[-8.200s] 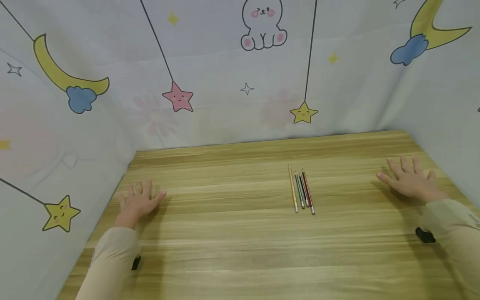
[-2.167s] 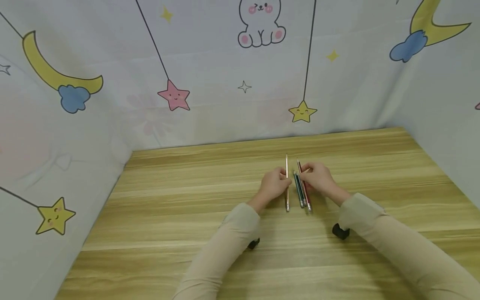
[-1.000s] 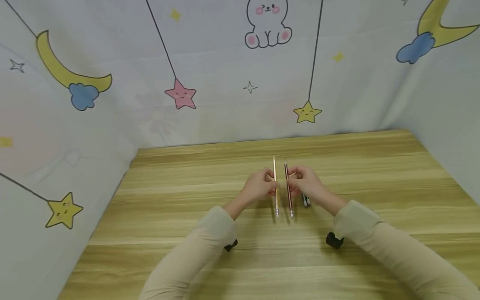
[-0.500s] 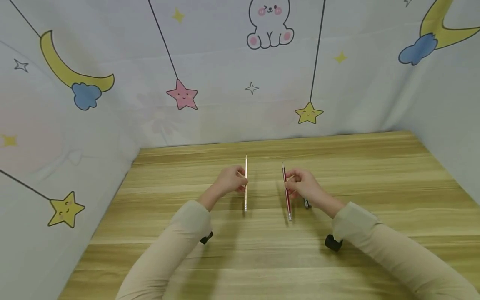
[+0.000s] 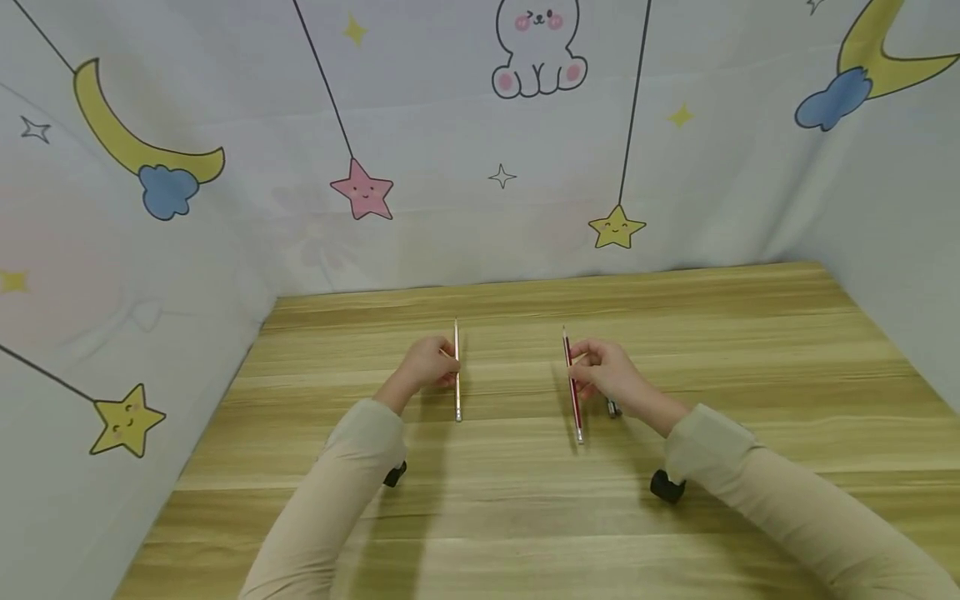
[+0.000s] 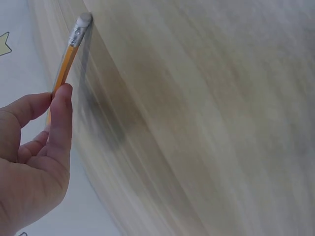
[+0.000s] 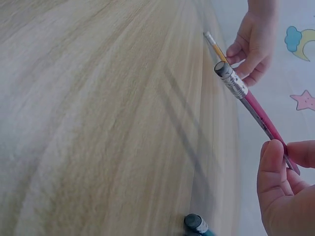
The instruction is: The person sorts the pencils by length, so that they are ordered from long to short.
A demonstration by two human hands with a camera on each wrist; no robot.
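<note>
In the head view my left hand [image 5: 427, 362] pinches a yellow pencil [image 5: 458, 398] between thumb and fingers, its tip toward the back wall. The left wrist view shows the same pencil's orange-yellow barrel [image 6: 65, 66] and white eraser [image 6: 84, 19], raised above its shadow. To the right, my right hand [image 5: 611, 373] pinches a red pencil [image 5: 577, 410], slightly tilted. Its metal ferrule [image 7: 235, 83] and dark eraser end show close up in the right wrist view. Dark pencils [image 5: 613, 409] lie partly hidden beneath the right hand; one teal pencil end [image 7: 198, 224] shows from the right wrist.
A wood-grain table [image 5: 510, 500] stretches under both hands. White cloth walls printed with stars and moons [image 5: 420, 125] stand behind it and at both sides. A black strap-like piece [image 5: 667, 487] sits under the right cuff, another [image 5: 395, 474] under the left.
Both hands came in from the table's sides and took a pencil each. Over the last second the left hand carried the yellow pencil leftward, while the right stayed nearly still with the red one.
</note>
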